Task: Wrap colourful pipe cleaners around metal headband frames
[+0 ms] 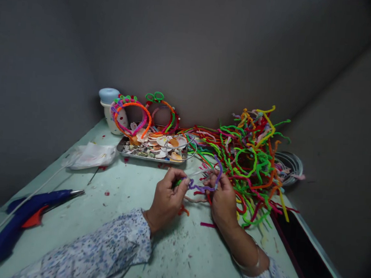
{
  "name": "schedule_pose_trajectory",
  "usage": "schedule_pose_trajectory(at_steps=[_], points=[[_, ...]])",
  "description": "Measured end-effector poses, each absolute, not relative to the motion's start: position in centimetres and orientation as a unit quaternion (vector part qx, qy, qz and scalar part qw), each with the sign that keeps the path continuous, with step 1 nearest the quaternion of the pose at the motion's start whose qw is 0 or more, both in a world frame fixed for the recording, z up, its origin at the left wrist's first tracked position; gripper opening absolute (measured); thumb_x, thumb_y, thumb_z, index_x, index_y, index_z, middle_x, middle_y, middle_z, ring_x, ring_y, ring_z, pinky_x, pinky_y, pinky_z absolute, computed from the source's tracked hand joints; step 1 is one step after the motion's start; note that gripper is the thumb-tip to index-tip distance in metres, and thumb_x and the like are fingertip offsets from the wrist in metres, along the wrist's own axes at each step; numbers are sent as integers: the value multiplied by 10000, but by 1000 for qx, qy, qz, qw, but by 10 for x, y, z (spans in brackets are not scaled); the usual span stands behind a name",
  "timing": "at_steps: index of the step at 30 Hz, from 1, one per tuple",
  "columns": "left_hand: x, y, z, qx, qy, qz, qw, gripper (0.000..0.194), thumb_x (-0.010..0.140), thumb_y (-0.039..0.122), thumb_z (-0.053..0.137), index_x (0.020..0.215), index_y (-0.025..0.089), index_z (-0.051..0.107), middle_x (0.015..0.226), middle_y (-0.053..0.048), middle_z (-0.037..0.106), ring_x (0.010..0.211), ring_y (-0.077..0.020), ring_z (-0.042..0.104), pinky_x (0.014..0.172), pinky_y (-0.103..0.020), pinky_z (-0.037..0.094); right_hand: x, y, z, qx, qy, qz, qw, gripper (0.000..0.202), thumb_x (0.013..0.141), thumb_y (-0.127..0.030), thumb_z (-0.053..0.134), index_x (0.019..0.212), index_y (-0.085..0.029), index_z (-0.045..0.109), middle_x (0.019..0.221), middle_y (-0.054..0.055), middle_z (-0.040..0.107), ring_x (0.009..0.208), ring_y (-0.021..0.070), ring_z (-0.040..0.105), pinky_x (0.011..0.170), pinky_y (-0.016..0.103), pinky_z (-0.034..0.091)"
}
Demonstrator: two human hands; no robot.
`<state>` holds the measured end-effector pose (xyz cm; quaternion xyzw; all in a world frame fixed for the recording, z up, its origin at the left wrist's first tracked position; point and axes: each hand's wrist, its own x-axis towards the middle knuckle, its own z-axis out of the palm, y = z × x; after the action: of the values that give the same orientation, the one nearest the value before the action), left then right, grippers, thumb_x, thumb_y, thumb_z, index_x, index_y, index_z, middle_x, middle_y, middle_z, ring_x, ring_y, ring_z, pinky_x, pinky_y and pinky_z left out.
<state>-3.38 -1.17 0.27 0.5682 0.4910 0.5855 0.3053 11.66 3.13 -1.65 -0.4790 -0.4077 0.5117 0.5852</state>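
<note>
A purple pipe cleaner [202, 188] stretches between my two hands near the middle of the table, its right part curving upward. My left hand [168, 197] pinches its left end, where a bit of green shows at the fingertips. My right hand [224, 201] has its fingers closed around the other part of the purple stem. A pale thin band or wire [199, 172] arches just behind the purple piece, and I cannot tell which hand bears it. Just right of my right hand spreads a large heap of coloured pipe cleaners [247, 160].
A metal tray [152, 158] of shells stands behind my hands, with pipe-cleaner-wrapped headbands [133, 105] on it. At left lie a blue glue gun [34, 207] and a plastic bag [92, 155]. A blue-lidded jar [108, 97] is at the back. Wire coils [293, 165] sit at the right.
</note>
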Motion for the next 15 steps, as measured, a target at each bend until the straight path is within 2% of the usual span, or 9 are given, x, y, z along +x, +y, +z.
schedule_pose_trajectory(at_steps=[9,15], points=[[-36,-10,3,574,503,592,260,62,902,254,533,913,193,530,748,29,537,657,-102,493,610,-201,395,118,31,-20,-523,-425,454,583,381,772,-517,660,975,-195,645,649,-52,573,449,91,433,417,214,360],[-38,-7,4,588,506,594,211,57,910,241,521,896,188,536,739,28,539,662,-102,501,622,-201,402,119,28,-13,-547,-458,406,572,287,782,-459,618,878,-190,636,623,-47,552,511,116,449,466,220,367]])
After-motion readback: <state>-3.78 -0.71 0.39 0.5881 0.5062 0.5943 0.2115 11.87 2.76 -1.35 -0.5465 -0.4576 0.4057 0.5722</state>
